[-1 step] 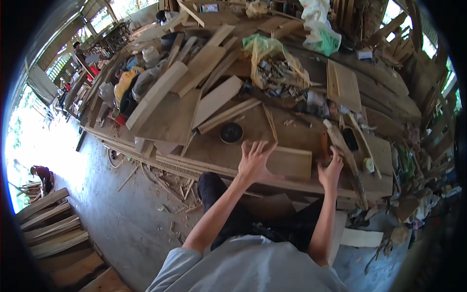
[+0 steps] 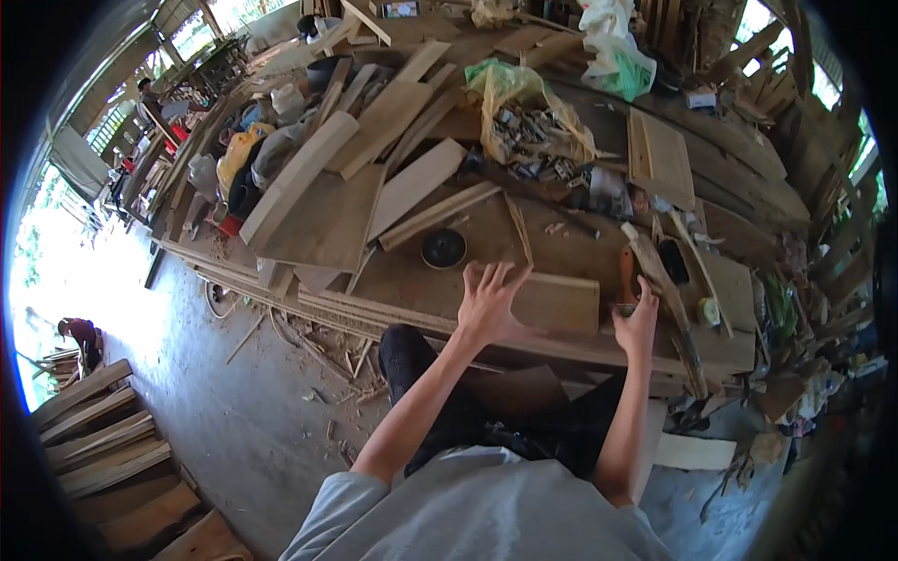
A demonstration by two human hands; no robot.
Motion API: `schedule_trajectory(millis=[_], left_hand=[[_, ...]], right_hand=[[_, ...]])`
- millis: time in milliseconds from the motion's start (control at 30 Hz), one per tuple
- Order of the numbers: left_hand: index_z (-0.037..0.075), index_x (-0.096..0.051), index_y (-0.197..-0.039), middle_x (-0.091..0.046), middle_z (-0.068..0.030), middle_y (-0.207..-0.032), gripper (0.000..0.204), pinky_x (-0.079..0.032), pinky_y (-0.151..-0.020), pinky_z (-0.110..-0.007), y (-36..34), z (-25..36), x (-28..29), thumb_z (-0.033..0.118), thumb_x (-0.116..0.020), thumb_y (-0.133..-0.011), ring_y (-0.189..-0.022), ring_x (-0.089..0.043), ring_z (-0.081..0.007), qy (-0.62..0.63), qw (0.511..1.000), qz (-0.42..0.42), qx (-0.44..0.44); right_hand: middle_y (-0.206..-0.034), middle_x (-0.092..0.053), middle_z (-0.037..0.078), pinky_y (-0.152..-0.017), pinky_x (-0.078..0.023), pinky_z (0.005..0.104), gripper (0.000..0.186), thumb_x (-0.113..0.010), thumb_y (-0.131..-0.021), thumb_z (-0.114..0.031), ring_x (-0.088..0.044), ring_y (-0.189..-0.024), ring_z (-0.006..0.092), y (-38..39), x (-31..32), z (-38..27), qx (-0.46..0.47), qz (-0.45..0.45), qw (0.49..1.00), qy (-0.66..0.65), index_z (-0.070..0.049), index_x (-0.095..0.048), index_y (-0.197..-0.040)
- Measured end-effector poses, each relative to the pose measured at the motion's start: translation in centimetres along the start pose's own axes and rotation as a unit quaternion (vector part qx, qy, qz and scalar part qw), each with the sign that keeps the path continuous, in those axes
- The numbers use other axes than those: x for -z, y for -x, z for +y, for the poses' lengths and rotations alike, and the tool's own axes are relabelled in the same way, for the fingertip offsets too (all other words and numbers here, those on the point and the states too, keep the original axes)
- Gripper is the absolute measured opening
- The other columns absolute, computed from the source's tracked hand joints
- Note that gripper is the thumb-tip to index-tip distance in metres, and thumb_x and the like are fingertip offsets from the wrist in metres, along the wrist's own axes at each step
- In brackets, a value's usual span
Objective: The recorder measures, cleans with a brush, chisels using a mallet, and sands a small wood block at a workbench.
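Observation:
A flat, pale wooden board (image 2: 559, 305) lies at the near edge of the wood-strewn bench. My left hand (image 2: 488, 307) hovers at its left end, fingers spread and slightly curled, the thumb reaching over the near side. Just past the board's right end is my right hand (image 2: 637, 318), thumb and fingers apart with nothing visible between them. Beside those fingers lies a tool with an orange handle (image 2: 627, 271); its dark lower end is partly hidden, so its kind is unclear. A round black disc (image 2: 443, 250) rests beyond my left hand.
Long planks (image 2: 301, 178) pile up at the left. A yellowish plastic bag (image 2: 533, 117) of small metal pieces sits farther back. A rough stick (image 2: 666, 299) juts over the bench edge at right, near a small roll (image 2: 708, 311). Stacked slabs (image 2: 112, 453) lie at lower left.
My left hand's fingers have curled a little more. The right hand has shifted slightly, and more of the orange handle shows now. The board has stayed in place.

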State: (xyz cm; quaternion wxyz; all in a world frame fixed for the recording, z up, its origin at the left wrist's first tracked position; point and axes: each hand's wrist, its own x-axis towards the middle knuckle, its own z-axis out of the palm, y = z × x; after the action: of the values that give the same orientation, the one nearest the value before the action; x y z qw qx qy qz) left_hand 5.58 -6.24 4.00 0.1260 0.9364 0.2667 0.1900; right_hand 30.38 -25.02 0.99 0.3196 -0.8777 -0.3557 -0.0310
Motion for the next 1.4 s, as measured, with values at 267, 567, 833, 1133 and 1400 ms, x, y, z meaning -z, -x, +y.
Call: schedule_trajectory(millis=[267, 567, 833, 1133, 1400], left_hand=[[0.012, -0.049, -0.160, -0.055, -0.0131, -0.148, 0.126, -0.022, -0.125, -0.065, -0.9, -0.8, -1.1, 0.075, -0.089, -0.058, -0.146, -0.048, -0.0306, 0.036, 0.998, 0.035, 0.032], [0.004, -0.005, -0.172, -0.051, -0.0224, -0.159, 0.153, -0.040, -0.121, -0.049, 3.3, -7.4, -3.0, 0.054, -0.099, -0.062, -0.145, -0.051, -0.0421, 0.203, 0.971, 0.054, 0.116], [0.001, -0.015, -0.170, -0.049, -0.0211, -0.162, 0.142, -0.038, -0.125, -0.047, 2.1, -5.7, -1.1, 0.058, -0.096, -0.067, -0.147, -0.049, -0.0427, 0.140, 0.986, 0.014, 0.088], [0.006, -0.026, -0.168, -0.045, -0.0204, -0.165, 0.132, -0.038, -0.126, -0.048, 2.9, -6.7, -1.1, 0.055, -0.096, -0.068, -0.150, -0.045, -0.0424, 0.166, 0.981, 0.017, 0.095], [0.004, -0.041, -0.162, -0.053, -0.0220, -0.158, 0.116, -0.043, -0.120, -0.048, 4.2, -8.9, 1.6, 0.045, -0.098, -0.070, -0.143, -0.053, -0.0403, 0.197, 0.976, 0.062, 0.067]], right_hand=[[-0.106, -0.072, 0.014, -0.081, -0.057, 0.0370, 0.030, -0.074, -0.102, -0.019, -0.073, -0.093, 0.0249, 1.6, 2.2, -6.2, 0.022, 0.151, 0.956, -0.252, 0.001, -0.063, -0.122], [-0.085, -0.074, 0.014, -0.069, -0.058, 0.0435, 0.021, -0.071, -0.103, -0.026, -0.076, -0.077, 0.0311, 3.8, -6.0, -19.4, 0.170, -0.143, 0.923, -0.314, -0.006, -0.072, -0.110], [-0.089, -0.075, 0.015, -0.077, -0.056, 0.0476, 0.024, -0.072, -0.102, -0.028, -0.074, -0.084, 0.0391, -6.9, 0.4, -3.4, 0.066, 0.096, 0.993, 0.008, -0.005, -0.072, -0.109], [-0.096, -0.077, 0.015, -0.080, -0.056, 0.0431, 0.061, -0.077, -0.099, -0.032, -0.073, -0.082, 0.0344, -1.5, 2.5, -0.8, 0.003, -0.024, 0.994, -0.103, -0.003, -0.055, -0.148], [-0.112, -0.063, 0.014, -0.087, -0.053, 0.0448, 0.059, -0.081, -0.095, -0.036, -0.064, -0.097, 0.0329, 3.6, 0.7, 0.5, -0.030, 0.034, 0.995, -0.083, -0.010, -0.061, -0.144]])
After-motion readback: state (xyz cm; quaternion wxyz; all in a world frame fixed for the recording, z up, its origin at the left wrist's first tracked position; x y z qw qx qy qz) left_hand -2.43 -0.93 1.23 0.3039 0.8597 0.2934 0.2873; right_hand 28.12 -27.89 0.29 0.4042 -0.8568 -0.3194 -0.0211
